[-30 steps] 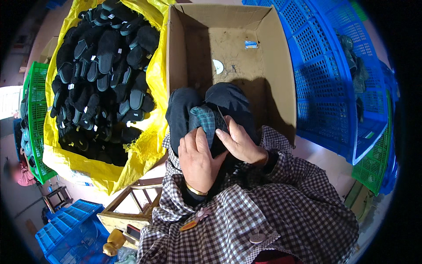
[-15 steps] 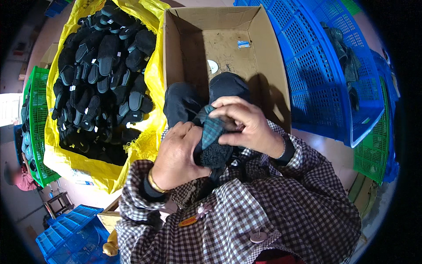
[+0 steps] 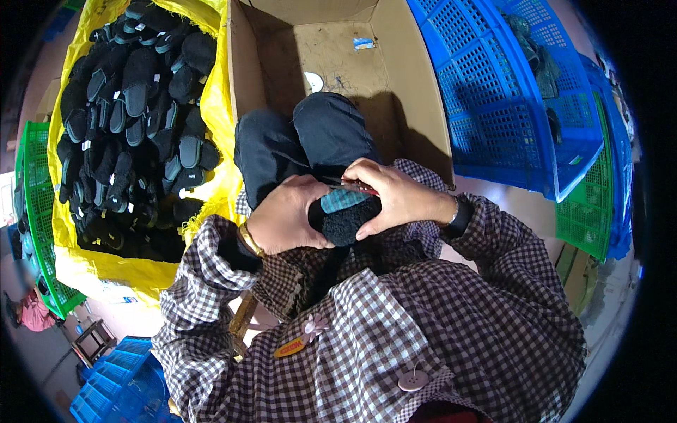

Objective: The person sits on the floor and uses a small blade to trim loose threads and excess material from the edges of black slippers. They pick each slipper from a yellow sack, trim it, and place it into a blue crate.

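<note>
- A green crate [image 3: 28, 211] stands at the far left, just beside a yellow sack [image 3: 211, 106] heaped with black slippers [image 3: 134, 120].
- The left hand [image 3: 285, 218] cups the heel end of a black fuzzy slipper [image 3: 345, 220], its grip closed around it; the slipper sits in the lap, just above the knees in dark trousers [image 3: 303, 141].
- The slipper shows a teal insole [image 3: 343, 200] facing up between the two hands.
- The right hand [image 3: 395, 197] covers the toe end, grip closed on the slipper and pinching a thin red tool [image 3: 356, 187] against it; what kind of tool it is, I cannot tell.
- Ahead lies an open cardboard box [image 3: 416, 113], nearly bare inside, and to the right blue crates [image 3: 493, 92].
- Risk, as I judge it: the slim tool lies close to the left fingertips, so a slip of the right hand could nick them or snag the pile; a loose left hold could let the slipper roll off the lap to the floor.
</note>
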Demonstrator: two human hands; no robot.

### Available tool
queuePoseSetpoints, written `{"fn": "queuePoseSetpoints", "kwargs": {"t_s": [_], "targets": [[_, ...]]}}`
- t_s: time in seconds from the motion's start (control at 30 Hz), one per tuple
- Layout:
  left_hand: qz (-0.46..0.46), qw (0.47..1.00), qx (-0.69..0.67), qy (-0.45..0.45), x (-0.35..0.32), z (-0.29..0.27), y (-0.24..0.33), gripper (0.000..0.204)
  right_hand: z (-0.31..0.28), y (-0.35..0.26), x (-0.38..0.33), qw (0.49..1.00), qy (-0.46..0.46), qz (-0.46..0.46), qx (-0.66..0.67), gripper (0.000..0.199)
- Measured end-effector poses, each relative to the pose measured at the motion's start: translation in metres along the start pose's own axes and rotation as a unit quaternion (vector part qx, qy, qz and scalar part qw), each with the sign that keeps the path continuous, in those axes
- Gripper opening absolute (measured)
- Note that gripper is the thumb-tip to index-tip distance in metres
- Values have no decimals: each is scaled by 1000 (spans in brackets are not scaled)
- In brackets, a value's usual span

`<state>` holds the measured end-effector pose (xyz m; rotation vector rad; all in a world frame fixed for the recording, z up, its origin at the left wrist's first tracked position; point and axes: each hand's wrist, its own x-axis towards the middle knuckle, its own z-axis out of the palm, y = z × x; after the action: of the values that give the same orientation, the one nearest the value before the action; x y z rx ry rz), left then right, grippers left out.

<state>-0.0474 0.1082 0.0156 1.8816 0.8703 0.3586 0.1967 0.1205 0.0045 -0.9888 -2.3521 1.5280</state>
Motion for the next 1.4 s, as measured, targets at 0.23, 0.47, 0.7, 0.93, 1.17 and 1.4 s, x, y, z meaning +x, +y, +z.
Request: {"fn": "queuePoseSetpoints", "kwargs": {"t_s": [0.23,0.47,0.7,0.93,1.17,1.4], "targets": [[22,998,62,-8,-1,6,-14,63,3,7,7,999,-19,-25,-38,83],[35,988,98,110,-13,25,-2,47,10,3,4,984,12,-76,-163,81],[6,979,153,133,-16,31,-7,44,1,-6,0,979,23,-75,-189,76],[42,965,171,193,-18,31,-11,43,6,-4,5,971,47,-60,-225,72],[23,962,159,222,-12,35,-10,42,6,4,7,965,103,-65,-231,63],[-27,940,176,291,2,30,-14,42,9,9,28,957,217,-65,-184,55]]}}
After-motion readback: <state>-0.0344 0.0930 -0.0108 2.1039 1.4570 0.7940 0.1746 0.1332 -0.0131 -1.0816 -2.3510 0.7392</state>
